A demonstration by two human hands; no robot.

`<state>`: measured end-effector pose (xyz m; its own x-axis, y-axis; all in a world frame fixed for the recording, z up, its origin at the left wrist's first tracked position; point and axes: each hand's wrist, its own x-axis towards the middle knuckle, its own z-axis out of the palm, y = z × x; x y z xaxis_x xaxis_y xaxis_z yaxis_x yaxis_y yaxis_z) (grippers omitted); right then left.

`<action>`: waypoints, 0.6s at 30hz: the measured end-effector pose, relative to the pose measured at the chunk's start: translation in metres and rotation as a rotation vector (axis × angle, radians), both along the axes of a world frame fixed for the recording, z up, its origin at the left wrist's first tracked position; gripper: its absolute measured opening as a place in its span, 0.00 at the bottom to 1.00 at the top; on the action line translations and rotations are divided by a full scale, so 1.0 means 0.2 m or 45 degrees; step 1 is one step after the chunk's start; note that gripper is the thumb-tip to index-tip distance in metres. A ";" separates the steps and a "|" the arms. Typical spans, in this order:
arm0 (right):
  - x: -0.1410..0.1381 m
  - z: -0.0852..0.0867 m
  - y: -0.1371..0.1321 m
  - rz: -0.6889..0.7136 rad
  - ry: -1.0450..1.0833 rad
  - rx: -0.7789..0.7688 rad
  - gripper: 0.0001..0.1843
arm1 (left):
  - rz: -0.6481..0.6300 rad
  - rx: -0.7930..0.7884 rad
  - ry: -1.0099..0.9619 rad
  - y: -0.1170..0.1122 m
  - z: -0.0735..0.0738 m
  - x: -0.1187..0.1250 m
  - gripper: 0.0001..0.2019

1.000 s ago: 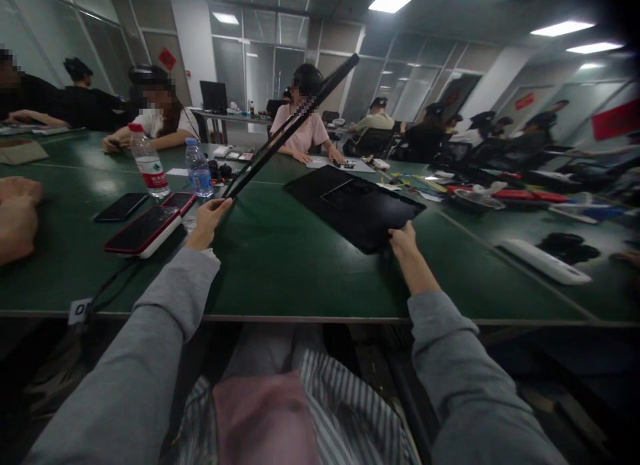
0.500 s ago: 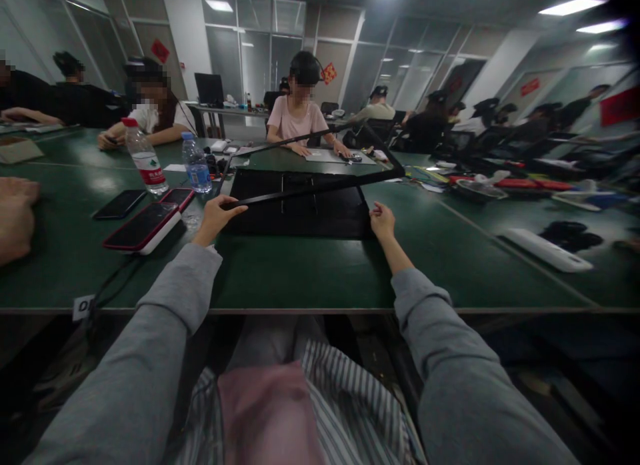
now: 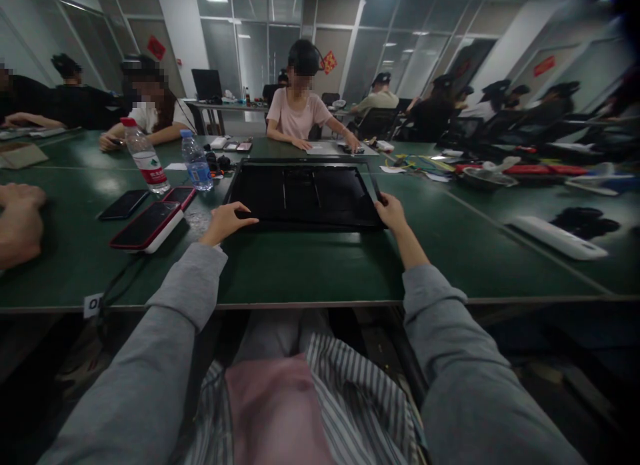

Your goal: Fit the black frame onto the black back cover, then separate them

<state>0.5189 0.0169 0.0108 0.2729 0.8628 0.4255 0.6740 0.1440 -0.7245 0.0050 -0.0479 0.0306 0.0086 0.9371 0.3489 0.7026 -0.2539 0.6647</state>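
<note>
A thin black rectangular frame [image 3: 320, 227] lies over a flat black panel [image 3: 343, 195] in front of me, roughly lined up with its edges. The panel has two thin upright lines near its middle. My left hand [image 3: 225, 223] pinches the frame at its front left corner, thumb and forefinger round the edge. At the front right corner, the fingers of my right hand [image 3: 393, 215] are closed on the frame's right side. Whether the frame rests fully on the panel I cannot tell.
To the left stand a red-capped bottle [image 3: 147, 159] and a blue-capped bottle [image 3: 197, 163], with a red-edged phone [image 3: 147, 226] and a black phone [image 3: 124, 205]. A white bar [image 3: 559, 238] lies right. A co-worker's hand [image 3: 20, 221] rests far left; another person [image 3: 300, 111] sits opposite.
The frame's raised right side has come down over the panel and levelled out. My right hand has closed on its right side. My left hand still pinches the left corner.
</note>
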 end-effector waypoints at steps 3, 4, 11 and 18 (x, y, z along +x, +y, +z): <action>-0.01 -0.03 0.02 -0.112 -0.295 0.016 0.24 | -0.034 -0.017 0.118 -0.01 -0.01 0.01 0.15; -0.01 -0.04 0.02 -0.133 -0.346 0.019 0.25 | -0.052 -0.017 0.150 -0.01 -0.01 0.01 0.15; 0.00 -0.10 0.02 -0.187 -0.384 0.020 0.27 | -0.160 -0.043 0.157 -0.02 -0.02 0.03 0.17; 0.01 -0.11 0.02 -0.213 -0.106 0.008 0.26 | 0.254 0.221 -0.085 0.11 -0.12 -0.05 0.23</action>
<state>0.5201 0.0209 -0.0102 0.3759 0.8059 0.4574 0.7464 0.0293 -0.6649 -0.0053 -0.0250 0.0074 -0.1987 0.8442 0.4978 0.7066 -0.2286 0.6697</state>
